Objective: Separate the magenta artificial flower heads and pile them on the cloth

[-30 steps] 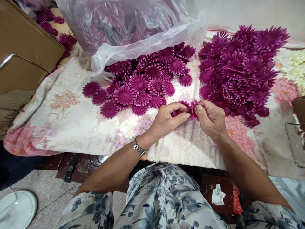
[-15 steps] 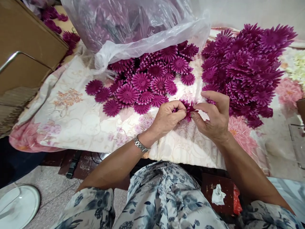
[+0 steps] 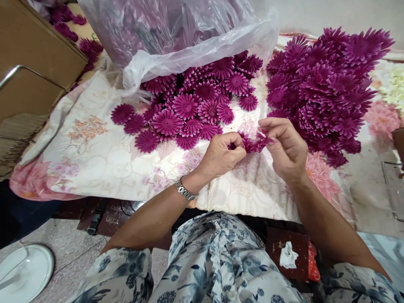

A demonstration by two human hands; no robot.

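left hand [image 3: 221, 153]: fingers curling in, grip clenched on the flower [image 3: 254, 144], thumb and forefinger pinching its left side
right hand [image 3: 285, 145]: thumb and forefinger pinching the flower's right side, grip clamping the petals, other fingers bending loosely above
flower: purple, hanging between both hands just above the cloth [image 3: 94, 155], near its front edge; fingers are hiding part of it, so can't tell the full shape
watch [image 3: 184, 190]: metal band, sitting on the left wrist
loose flowers [image 3: 186, 107]: purple discs lying flat on the cloth, spreading out from the bag mouth, just behind the left hand
bag [image 3: 189, 33]: clear plastic, lying at the back, holding more purple flowers, mouth opening toward the person
heap [image 3: 328, 80]: taller pile of purple flowers, sitting right of the loose flowers, just behind the right hand
white flowers [image 3: 393, 84]: showing at the far right edge, beside the heap
cloth: floral print, covering the work surface and hanging over the front edge
box [image 3: 34, 63]: cardboard, standing at far left, touching the cloth's edge
tissue [image 3: 288, 255]: crumpled, lying low down, below the right forearm
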